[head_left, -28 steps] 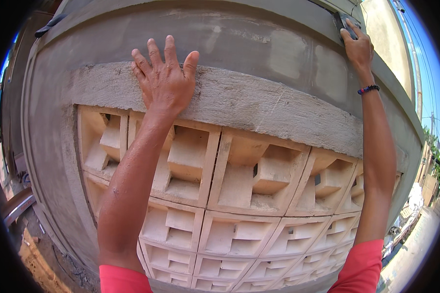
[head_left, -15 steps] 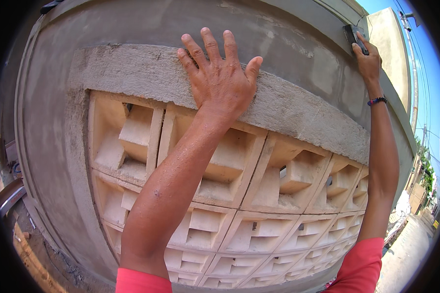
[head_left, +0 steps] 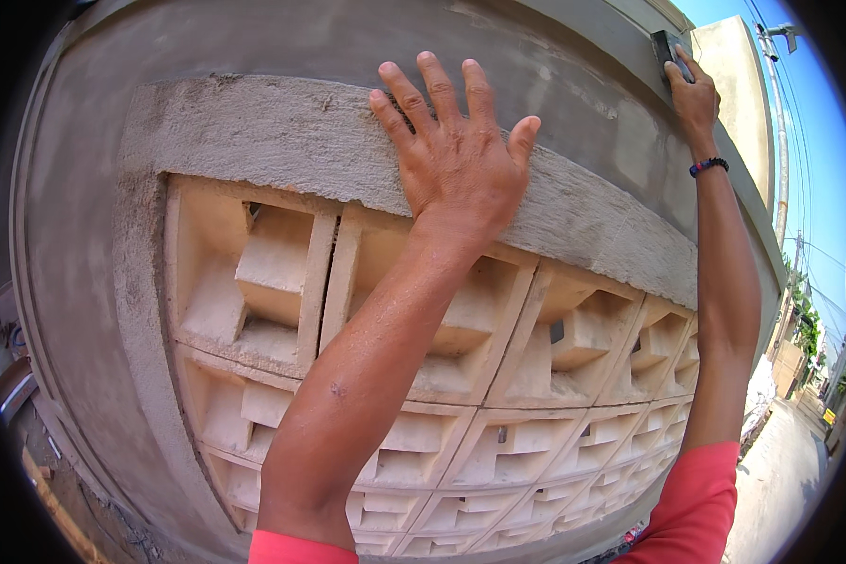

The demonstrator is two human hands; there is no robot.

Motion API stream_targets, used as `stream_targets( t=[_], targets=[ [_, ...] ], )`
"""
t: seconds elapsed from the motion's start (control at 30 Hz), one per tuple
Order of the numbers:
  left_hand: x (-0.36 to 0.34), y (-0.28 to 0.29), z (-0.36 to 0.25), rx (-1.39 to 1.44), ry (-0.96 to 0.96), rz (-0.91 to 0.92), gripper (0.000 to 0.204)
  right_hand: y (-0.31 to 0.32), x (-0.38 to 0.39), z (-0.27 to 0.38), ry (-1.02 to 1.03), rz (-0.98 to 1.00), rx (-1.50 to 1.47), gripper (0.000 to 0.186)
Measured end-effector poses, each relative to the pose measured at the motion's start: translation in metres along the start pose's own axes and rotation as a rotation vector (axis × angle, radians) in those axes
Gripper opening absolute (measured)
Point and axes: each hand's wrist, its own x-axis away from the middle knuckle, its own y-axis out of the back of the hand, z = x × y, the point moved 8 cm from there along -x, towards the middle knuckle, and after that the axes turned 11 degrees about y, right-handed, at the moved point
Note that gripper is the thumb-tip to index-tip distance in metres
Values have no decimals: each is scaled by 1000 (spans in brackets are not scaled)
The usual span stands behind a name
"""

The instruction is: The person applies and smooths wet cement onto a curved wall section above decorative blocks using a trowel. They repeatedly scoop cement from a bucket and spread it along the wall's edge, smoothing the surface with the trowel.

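My left hand lies open against the wall, fingers spread. Its fingertips reach the smooth grey plaster, and its palm is over the rough, lighter cement band around the vent blocks. At the upper right, my right hand grips a dark rectangular block by its side. That block rests against the raised edge strip at the top of the wall. Its exact kind is not clear. A dark beaded bracelet circles my right wrist.
Cream vent blocks with deep openings fill the panel below my hands. At right are a pale building column, a utility pole with wires, and a sunlit lane. Loose debris lies on the ground at lower left.
The view has shifted slightly. My right hand with the dark block appears a little higher and further left in the picture. My left hand keeps about the same place on the wall.
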Motion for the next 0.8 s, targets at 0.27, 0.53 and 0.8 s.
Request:
stream_targets(
  t=[0.27, 0.53, 0.8],
  targets=[
    [-4, 6, 11, 42, 18, 18, 69, 5, 23, 61, 540, -71, -155, 40],
    [-2, 3, 7, 116, 41, 61, 68, -30, -16, 152, 497, -89, -73, 40],
    [-2, 4, 7, 154, 26, 105, 67, -26, -31, 95, 138, -77, -89, 39]
  ],
)
